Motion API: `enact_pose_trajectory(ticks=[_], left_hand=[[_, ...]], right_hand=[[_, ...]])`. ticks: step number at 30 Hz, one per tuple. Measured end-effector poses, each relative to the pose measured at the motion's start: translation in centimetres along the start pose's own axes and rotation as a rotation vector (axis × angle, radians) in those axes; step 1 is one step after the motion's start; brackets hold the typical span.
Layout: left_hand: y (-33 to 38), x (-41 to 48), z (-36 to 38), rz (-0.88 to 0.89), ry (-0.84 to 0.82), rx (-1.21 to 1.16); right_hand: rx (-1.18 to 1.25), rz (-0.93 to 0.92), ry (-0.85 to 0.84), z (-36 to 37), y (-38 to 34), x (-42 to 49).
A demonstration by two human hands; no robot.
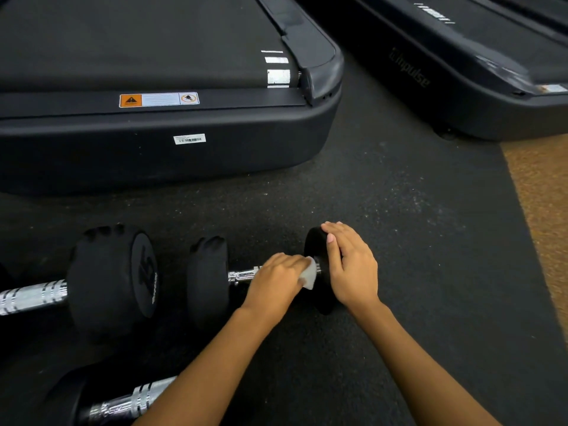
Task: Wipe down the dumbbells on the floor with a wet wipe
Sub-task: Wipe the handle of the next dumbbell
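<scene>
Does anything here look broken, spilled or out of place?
Nothing stands out. The left hand presses a white wipe against the dumbbell handle while the right hand steadies its end. The other dumbbells lie on the floor, and no spill shows.

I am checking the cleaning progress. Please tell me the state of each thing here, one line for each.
Left hand: closed on the wet wipe, pressing it at the handle.
Right hand: flat on the right head, steadying it.
Wet wipe: folded, against the handle's right end.
Small dumbbell: lying on the floor, being wiped.
Large dumbbell: lying on the floor, untouched.
Near dumbbell: lying, partly hidden by the forearm.
</scene>
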State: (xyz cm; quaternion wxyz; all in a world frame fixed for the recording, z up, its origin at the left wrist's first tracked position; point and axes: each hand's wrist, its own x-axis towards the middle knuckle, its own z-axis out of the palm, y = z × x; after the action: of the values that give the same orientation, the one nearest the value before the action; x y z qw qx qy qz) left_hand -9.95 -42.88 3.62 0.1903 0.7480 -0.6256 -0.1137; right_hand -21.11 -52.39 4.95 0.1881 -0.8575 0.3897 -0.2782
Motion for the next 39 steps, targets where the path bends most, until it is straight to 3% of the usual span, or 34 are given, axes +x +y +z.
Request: enact_pose_trajectory(ticks=[6, 13, 18, 21, 27, 32, 39], left_hand=[[-0.8, 0.1, -0.8, -0.117, -0.038, -0.098], [-0.5, 0.0, 0.0, -0.003, -0.026, -0.086], [-0.3, 1.7, -1.2, -0.246, -0.175, 0.004], [0.9, 2.7, -1.5, -0.252, -0.274, 0.052], [0.1, 2.4, -1.3, -0.304, -0.254, -0.191], [-0.8, 3.1, -1.8, -0.439, -0.333, -0.166], [0.8, 2.7, -0.8, -0.252, -0.262, -0.084]], right_hand=[[0.001, -0.004, 0.005, 0.0, 0.0, 0.0], [0.003, -0.01, 0.005, 0.1, 0.1, 0.0], [0.003, -0.01, 0.009, 0.1, 0.0, 0.0], [0.004, -0.007, 0.004, 0.1, 0.0, 0.1], [-0.002, -0.004, 0.007, 0.1, 0.1, 0.0], [-0.003, -0.004, 0.008, 0.1, 0.1, 0.0], [0.003, -0.003, 0.001, 0.1, 0.1, 0.0]])
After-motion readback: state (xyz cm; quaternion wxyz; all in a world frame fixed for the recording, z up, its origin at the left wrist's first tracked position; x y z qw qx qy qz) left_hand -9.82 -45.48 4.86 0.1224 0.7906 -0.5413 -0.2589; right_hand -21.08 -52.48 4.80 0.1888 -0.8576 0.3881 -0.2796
